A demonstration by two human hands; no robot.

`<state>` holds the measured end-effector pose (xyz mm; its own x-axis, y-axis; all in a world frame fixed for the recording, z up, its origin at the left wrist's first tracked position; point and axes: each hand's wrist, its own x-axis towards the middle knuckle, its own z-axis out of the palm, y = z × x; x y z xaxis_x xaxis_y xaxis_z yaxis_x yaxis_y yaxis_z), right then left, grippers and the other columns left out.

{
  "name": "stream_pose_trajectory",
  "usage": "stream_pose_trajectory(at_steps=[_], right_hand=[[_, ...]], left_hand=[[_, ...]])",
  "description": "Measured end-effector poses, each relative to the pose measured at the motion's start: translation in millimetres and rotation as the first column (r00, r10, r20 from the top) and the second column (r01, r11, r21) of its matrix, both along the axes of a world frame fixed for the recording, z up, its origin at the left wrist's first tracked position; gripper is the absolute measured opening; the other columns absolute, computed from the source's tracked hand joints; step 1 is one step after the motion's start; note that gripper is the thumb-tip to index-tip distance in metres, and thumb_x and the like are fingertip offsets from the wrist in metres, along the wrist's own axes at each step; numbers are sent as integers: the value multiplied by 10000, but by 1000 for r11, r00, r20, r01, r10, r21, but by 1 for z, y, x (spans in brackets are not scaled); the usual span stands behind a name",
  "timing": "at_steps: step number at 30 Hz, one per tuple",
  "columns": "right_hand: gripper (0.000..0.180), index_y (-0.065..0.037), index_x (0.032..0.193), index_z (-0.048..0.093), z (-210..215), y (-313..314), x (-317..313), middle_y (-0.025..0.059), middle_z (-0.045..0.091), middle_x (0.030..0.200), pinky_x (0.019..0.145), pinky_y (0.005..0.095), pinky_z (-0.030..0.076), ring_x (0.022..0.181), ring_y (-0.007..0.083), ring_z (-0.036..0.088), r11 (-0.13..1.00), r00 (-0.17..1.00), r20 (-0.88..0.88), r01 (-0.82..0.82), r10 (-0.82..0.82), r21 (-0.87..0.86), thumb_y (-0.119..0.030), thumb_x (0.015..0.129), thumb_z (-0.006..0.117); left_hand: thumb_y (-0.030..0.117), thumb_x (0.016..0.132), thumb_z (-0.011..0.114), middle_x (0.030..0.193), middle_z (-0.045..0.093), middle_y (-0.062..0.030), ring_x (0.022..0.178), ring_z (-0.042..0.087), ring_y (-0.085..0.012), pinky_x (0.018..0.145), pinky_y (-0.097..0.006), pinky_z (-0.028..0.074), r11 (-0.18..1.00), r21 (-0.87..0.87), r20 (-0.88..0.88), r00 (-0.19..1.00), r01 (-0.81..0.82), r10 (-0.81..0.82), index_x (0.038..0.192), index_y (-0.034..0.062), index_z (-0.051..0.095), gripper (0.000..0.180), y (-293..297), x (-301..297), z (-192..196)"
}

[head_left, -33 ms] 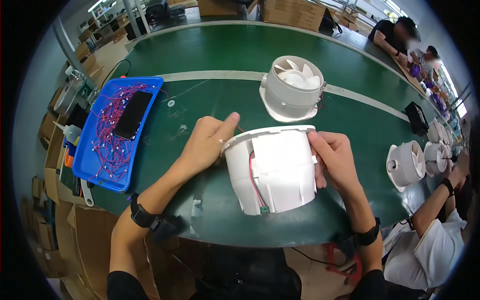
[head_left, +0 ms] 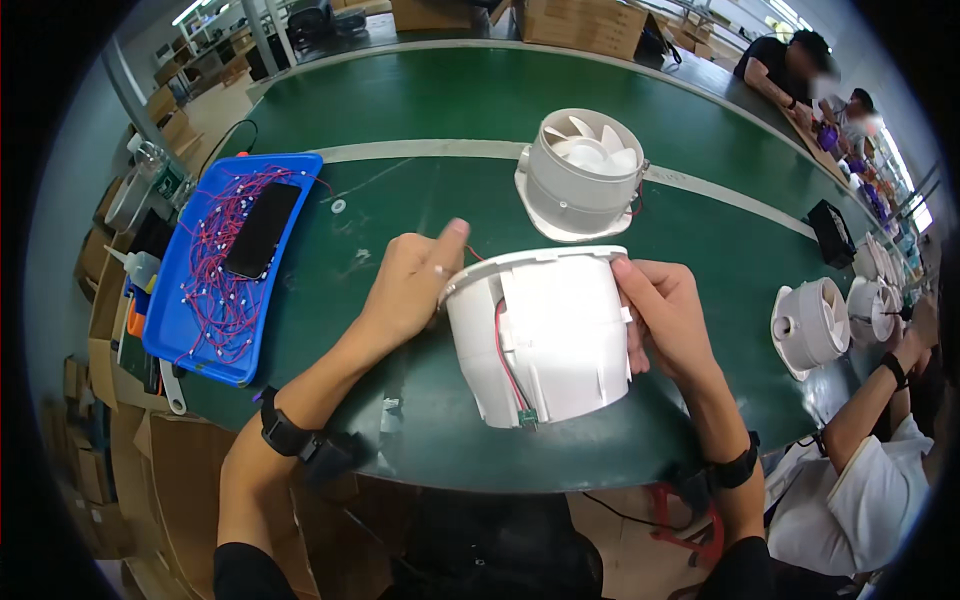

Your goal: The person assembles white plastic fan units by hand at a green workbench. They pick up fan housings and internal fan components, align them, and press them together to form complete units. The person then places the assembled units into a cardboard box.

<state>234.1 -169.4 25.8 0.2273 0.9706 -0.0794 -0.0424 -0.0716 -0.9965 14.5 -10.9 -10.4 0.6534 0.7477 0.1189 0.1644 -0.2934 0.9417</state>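
Observation:
A white round fan housing [head_left: 555,345] is held tilted above the green table, its flange uppermost and its side toward me. A red and dark wire [head_left: 508,355] runs down that side to a small green circuit board [head_left: 527,417] at the lower edge. My left hand [head_left: 408,285] is closed at the left end of the flange, thumb raised, its fingertips partly hidden; a bit of red wire shows beside the thumb. My right hand [head_left: 665,310] grips the right side, thumb on the rim and fingers behind. Beyond it stands a complete-looking fan [head_left: 585,175] with white blades.
A blue tray [head_left: 250,345] at left holds red wires with white connectors and a black phone [head_left: 262,230]. A small white washer [head_left: 338,206] lies nearby. More fans [head_left: 810,328] and a black box [head_left: 831,234] stand at right, beside a co-worker's arm [head_left: 872,405].

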Motion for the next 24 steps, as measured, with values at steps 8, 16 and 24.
stream_pose_trajectory(at_steps=[8, 16, 24], right_hand=[[503, -1, 609, 566, -33, 10, 18, 14, 458, 426, 288, 230, 260, 302, 75, 401, 994, 985, 139, 103, -106, 27, -380, 939, 583], [567, -17, 519, 557, -21, 5, 10, 21, 456, 405, 289, 231, 268, 293, 83, 407, 991, 990, 140, 39, -21, -128, -417, 919, 598], [429, 23, 809, 605, -23, 3, 9, 45, 561, 533, 343, 213, 367, 392, 101, 521, 984, 993, 110, 21, -41, 179, -316, 1005, 430]], left_hand=[[610, 893, 473, 546, 535, -38, 424, 478, -115, 422, -249, 364, 917, 200, 153, 914, 344, -376, 766, -15, 591, 648, -7, 0, 21], [469, 639, 774, 597, 536, -71, 485, 563, -187, 476, -285, 414, 723, 534, -71, 876, 437, -477, 853, -44, 629, 574, -32, -2, 36], [225, 975, 436, 1069, 592, -84, 973, 558, -121, 862, -243, 438, 999, -36, 278, 960, 1, 9, 1170, -18, 526, 325, -20, 11, 29]])
